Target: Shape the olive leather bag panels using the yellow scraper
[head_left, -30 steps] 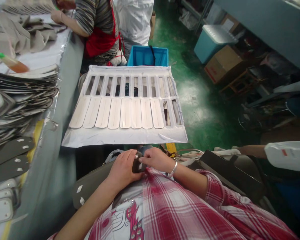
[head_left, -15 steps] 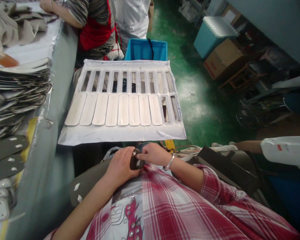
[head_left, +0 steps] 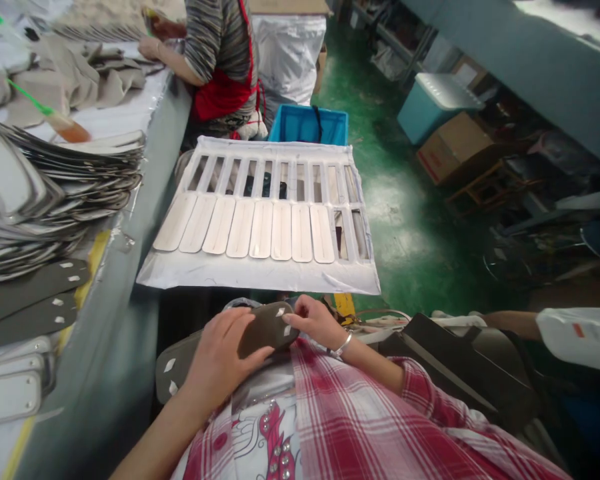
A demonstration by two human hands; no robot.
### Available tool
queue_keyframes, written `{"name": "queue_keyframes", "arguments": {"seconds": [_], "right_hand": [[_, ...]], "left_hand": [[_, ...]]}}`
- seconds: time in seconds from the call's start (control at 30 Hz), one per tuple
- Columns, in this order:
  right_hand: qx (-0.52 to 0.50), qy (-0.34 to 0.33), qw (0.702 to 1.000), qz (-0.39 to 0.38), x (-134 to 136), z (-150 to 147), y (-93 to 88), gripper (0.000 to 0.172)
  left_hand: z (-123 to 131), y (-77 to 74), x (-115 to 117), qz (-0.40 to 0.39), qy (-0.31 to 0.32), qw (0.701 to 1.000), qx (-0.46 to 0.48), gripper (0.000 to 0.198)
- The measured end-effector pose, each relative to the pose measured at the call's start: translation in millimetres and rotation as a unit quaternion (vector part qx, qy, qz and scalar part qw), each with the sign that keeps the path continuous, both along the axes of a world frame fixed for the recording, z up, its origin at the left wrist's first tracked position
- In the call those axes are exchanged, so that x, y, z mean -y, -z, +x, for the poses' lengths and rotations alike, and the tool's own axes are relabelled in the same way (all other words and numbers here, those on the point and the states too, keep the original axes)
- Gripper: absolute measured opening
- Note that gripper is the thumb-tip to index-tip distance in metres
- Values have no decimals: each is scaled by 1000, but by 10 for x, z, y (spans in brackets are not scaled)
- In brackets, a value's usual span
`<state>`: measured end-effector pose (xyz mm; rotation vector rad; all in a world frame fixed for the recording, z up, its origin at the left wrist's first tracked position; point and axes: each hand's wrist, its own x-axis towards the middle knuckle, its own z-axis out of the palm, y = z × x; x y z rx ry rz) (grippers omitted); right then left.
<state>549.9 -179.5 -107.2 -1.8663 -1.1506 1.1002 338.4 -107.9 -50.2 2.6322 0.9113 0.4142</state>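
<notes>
No word, number or brand can be read. A small red-orange mark stands on the white piece (head_left: 587, 345), a little above its middle, and a faint reddish print shows on the carton (head_left: 455, 147), near the lower left corner of its front, both too blurred to make out. Past the near edge of the board (head_left: 260, 272), towards its right corner, any marking on the yellow piece (head_left: 345, 305) is too small to tell.
</notes>
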Motion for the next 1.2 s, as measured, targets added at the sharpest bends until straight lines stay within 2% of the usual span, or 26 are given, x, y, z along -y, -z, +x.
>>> {"name": "queue_keyframes", "arguments": {"seconds": [0.07,0.13,0.17,0.23,0.3,0.4,0.63,0.73,0.93,1.2], "right_hand": [[1,-2,1000,5,6,-29,-23,28],[1,-9,1000,9,12,-63,-48,26],[1,-13,1000,7,8,-76,-60,26],[11,-19,1000,-15,-20,-91,-83,27],[27,-33,998,-45,-69,-97,-110,29],[16,-40,996,-78,-125,-120,-181,33],[23,-36,992,-118,-145,-223,-313,38],[19,-30,991,-129,-142,-248,-302,40],[2,-21,990,-142,-131,-255,-265,39],[-1,-23,989,-144,-113,-210,-189,38]], "left_hand": [[-359,-70,-38,19,-140,990,28,29],[-757,-102,-52,-9,-292,956,28,24],[-942,-103,-43,-52,-348,936,24,25],[-1236,-76,1,-179,-396,900,30,28],[-1398,-20,56,-292,-389,871,65,31],[-1441,65,112,-354,-380,846,121,33],[-1452,128,21,-363,-369,842,152,33],[-1490,133,-47,-365,-357,847,147,33],[-1485,139,-79,-371,-364,838,164,34],[-1524,138,-117,-373,-343,850,147,32]]}}
